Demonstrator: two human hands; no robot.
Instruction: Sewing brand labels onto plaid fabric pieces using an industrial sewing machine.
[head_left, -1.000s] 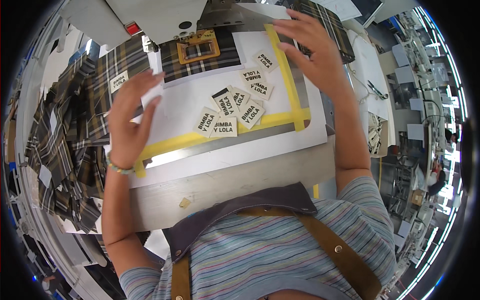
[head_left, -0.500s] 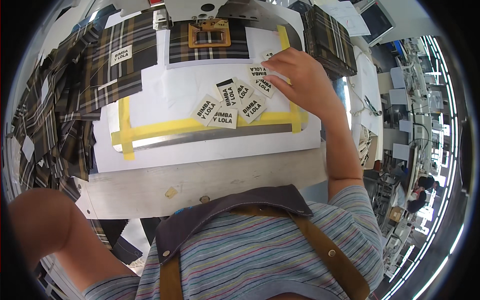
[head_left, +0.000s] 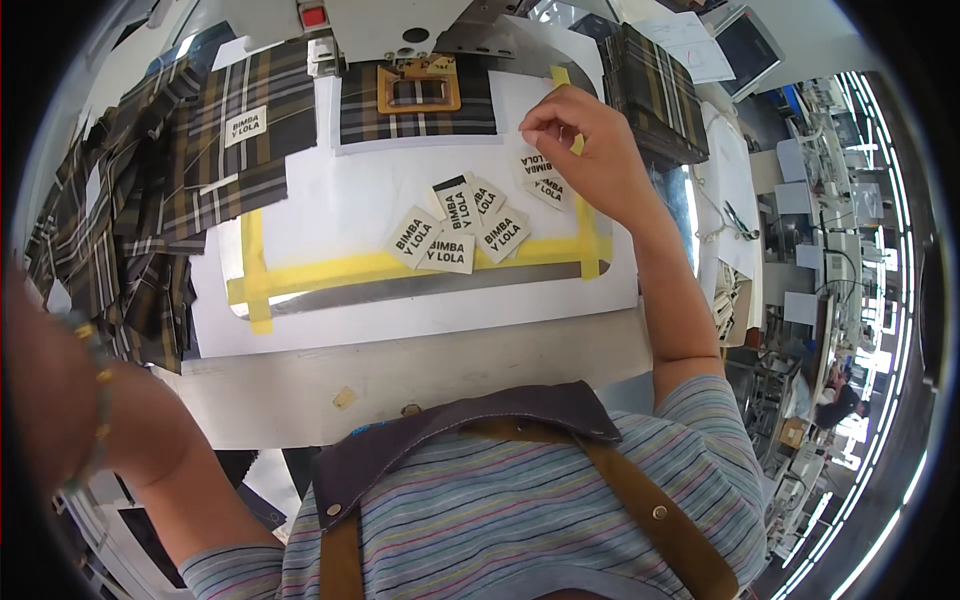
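My right hand (head_left: 580,145) hovers at the right of the white work sheet (head_left: 350,200), fingertips pinched together. Whatever is between them, if anything, is too small to make out. Just below the fingertips lie two overlapping white fabric labels (head_left: 531,166) with dark lettering. Several more such labels (head_left: 502,236) are piled loosely left of them. My left hand (head_left: 45,385) is at the far left rim, blurred and cut off, a beaded bracelet at its wrist; its fingers are hidden. Ahead, a brown rectangular frame (head_left: 449,101) sits on plaid fabric (head_left: 360,120) under the sewing machine head (head_left: 390,30).
At left, heaped plaid pieces (head_left: 130,240) include one bearing a sewn-on label (head_left: 246,126). A stack of plaid pieces (head_left: 655,95) stands at back right, near a dark screen (head_left: 750,48). Yellow tape (head_left: 420,262) edges the work sheet. Thread snips (head_left: 740,220) lie at right.
My right hand's thumb and fingers have closed into a pinch. The two labels beneath it have shifted right. My left hand has swung upward at the left rim. The view has tilted slightly.
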